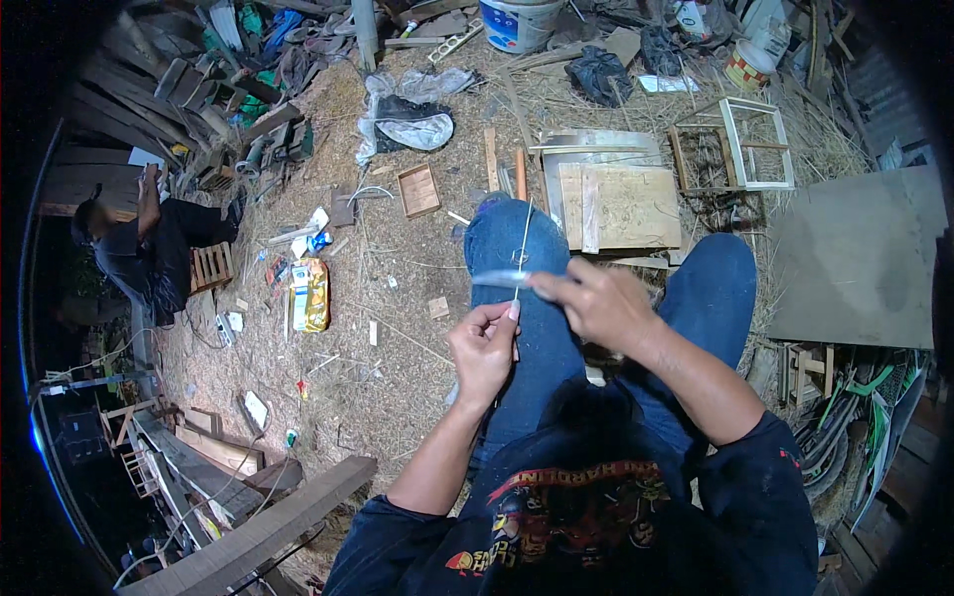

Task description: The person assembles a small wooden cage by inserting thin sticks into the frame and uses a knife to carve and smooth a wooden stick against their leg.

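Observation:
Over my left thigh, my left hand pinches the lower end of a thin pale strip, perhaps of wood or bamboo. The strip points away from me, past the knee. My right hand is closed round a knife, whose handle is mostly hidden in the fingers. The knife blade points left and crosses the strip just above my left fingertips. Whether the edge bites into the strip I cannot tell. Both hands hang above the blue jeans of my bent leg.
Wooden boards lie beyond my knees, with small wooden frames to their right. A small wooden box and a yellow packet lie on the littered ground. Another person sits at the far left. A timber beam juts in at lower left.

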`<state>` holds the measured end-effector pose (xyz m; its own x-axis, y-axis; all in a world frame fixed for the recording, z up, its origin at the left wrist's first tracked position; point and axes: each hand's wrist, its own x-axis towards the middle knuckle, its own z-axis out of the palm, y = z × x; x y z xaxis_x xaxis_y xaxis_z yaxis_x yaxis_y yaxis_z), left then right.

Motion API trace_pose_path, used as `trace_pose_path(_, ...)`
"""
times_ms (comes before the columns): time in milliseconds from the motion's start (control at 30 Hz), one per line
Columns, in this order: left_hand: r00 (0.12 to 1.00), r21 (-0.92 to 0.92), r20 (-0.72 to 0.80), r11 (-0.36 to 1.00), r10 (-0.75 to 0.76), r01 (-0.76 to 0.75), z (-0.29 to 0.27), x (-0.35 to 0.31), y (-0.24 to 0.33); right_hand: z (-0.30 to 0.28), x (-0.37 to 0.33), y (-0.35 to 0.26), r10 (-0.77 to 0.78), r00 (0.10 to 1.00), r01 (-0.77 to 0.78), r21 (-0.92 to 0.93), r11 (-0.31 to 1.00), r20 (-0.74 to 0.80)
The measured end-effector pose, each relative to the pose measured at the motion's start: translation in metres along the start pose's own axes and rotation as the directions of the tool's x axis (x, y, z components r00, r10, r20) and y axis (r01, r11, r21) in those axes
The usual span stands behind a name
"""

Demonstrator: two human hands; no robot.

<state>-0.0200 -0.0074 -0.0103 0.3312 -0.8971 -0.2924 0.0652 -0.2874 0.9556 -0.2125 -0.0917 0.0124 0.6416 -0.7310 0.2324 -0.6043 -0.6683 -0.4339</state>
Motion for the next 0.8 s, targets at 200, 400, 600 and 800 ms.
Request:
trace_pose_path(200,1.0,0.051,-0.026,0.999,0.014,-0.013,0.0,0.001,-0.001,-0.001,0.005,0.001,-0.025,0.999,0.025,-0.029,0.999,0.023)
trace_pose_path(400,1.0,0.031,-0.018,0.999,0.01,-0.01,0.0,0.001,0.0,-0.006,0.014,0.009,0.031,0.999,-0.029,-0.056,0.998,0.03)
trace_pose_path(600,1.0,0.015,-0.011,1.0,0.001,-0.001,-0.001,-0.001,0.003,0.002,0.015,0.02,-0.012,0.996,0.008,-0.055,0.998,-0.088)
trace_pose_path(800,1.0,0.014,0.005,1.0,-0.015,0.015,-0.004,-0.001,0.002,-0.004,0.022,0.027,0.103,0.994,-0.104,-0.04,0.994,-0.029)
